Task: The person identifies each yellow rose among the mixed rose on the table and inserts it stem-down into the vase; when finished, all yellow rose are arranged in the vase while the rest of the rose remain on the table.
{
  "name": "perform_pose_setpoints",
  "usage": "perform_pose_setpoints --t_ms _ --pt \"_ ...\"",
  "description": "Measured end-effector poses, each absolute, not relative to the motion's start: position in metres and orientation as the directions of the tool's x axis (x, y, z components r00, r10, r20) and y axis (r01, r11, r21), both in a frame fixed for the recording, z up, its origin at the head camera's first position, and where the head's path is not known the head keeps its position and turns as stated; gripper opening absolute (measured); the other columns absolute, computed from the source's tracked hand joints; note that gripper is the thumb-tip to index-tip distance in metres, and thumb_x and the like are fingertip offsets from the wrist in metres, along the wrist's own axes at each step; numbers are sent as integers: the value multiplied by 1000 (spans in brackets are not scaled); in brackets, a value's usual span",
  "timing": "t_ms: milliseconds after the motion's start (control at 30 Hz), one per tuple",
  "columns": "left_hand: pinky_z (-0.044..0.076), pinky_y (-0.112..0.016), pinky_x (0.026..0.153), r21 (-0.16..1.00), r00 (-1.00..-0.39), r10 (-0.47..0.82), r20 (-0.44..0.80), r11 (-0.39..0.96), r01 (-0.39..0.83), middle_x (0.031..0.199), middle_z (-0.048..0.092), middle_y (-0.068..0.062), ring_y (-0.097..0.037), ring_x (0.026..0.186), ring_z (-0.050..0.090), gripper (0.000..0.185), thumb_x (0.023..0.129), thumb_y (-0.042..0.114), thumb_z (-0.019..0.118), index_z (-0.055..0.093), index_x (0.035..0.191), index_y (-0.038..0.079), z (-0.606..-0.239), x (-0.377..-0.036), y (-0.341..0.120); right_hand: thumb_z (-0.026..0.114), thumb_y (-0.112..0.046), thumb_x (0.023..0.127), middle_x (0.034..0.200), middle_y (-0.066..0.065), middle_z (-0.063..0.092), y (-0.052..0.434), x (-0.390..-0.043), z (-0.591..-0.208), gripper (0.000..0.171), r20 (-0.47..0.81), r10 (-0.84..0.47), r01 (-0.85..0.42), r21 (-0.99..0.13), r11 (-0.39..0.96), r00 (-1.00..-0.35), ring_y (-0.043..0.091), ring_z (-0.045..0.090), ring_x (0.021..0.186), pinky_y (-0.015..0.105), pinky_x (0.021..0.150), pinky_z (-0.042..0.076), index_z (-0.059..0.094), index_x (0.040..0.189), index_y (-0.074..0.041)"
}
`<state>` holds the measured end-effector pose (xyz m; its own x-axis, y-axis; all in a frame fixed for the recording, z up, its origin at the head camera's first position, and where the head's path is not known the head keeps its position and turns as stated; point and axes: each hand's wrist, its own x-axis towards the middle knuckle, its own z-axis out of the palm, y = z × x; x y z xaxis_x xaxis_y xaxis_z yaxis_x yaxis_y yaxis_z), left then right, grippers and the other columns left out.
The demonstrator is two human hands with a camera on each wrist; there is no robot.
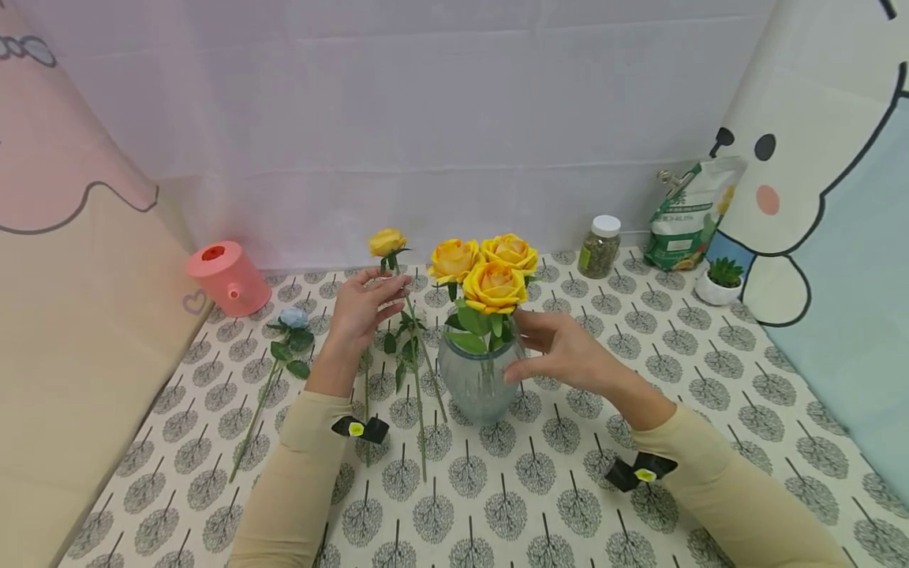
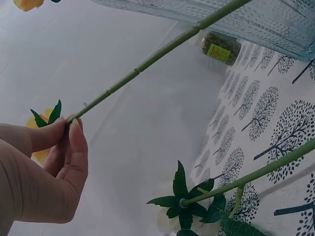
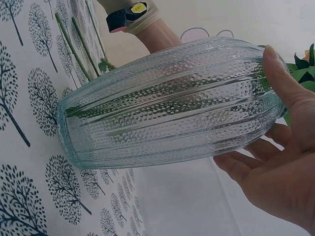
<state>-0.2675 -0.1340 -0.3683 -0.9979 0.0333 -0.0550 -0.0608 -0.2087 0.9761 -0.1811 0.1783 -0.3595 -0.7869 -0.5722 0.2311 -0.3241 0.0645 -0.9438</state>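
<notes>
My left hand pinches the green stem of a yellow rose just under its bloom and holds it tilted, left of the vase. The thumb and fingertips close on the stem. A ribbed clear glass vase stands at the middle of the table with three yellow roses in it. My right hand grips the vase's right side near the neck, its thumb on the glass and the fingers curled round the other side.
A pale blue rose lies on the tree-print cloth at the left, and another leafy stem lies between my left arm and the vase. A pink container stands at the back left. A jar, a green bag and a small potted succulent stand at the back right.
</notes>
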Motion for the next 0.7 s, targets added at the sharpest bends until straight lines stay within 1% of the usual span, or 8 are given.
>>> perform_pose_setpoints --t_ms 67,133,233,400,600,700 --pt "60 -29 79 978 -998 37 -53 -201 -59 108 74 -5 -20 96 69 35 95 14 71 59 126 3 -366 -266 -132 89 -13 74 152 18 43 179 -181 -359 84 235 -571 -327 -943 61 -786 33 47 136 35 111 40 47 144 5" --pt "60 -29 81 974 -998 37 -58 -217 -65 108 74 -4 -20 98 69 43 94 14 71 58 134 2 -363 -265 -131 89 -12 74 152 19 43 179 -181 -359 84 237 -571 -327 -943 59 -786 34 47 136 35 110 40 47 144 6" --pt "59 -30 85 961 -997 40 -65 -268 -73 106 75 -5 -18 96 71 44 94 10 71 59 135 1 -360 -263 -131 89 -12 73 152 19 43 178 -181 -360 84 235 -570 -324 -944 59 -787 34 46 136 34 111 40 46 144 6" --pt "59 -30 84 945 -996 75 -47 -320 -68 102 75 -5 -16 90 72 50 95 6 69 55 143 8 -356 -258 -133 89 -12 74 152 20 42 178 -181 -360 84 233 -571 -320 -946 54 -787 34 46 136 34 111 40 46 144 7" --pt "60 -32 81 924 -992 122 -10 -379 -56 111 73 -3 -17 89 71 55 96 3 66 49 148 9 -347 -254 -137 89 -11 74 152 20 42 178 -181 -360 84 239 -575 -324 -945 49 -783 34 46 136 34 111 39 46 144 7" --pt "61 -32 77 911 -993 117 28 -411 -23 111 72 -3 -17 88 72 55 96 1 65 48 148 9 -340 -249 -140 89 -12 73 151 20 43 178 -181 -359 85 243 -574 -331 -942 52 -782 35 46 136 35 111 39 45 144 7"
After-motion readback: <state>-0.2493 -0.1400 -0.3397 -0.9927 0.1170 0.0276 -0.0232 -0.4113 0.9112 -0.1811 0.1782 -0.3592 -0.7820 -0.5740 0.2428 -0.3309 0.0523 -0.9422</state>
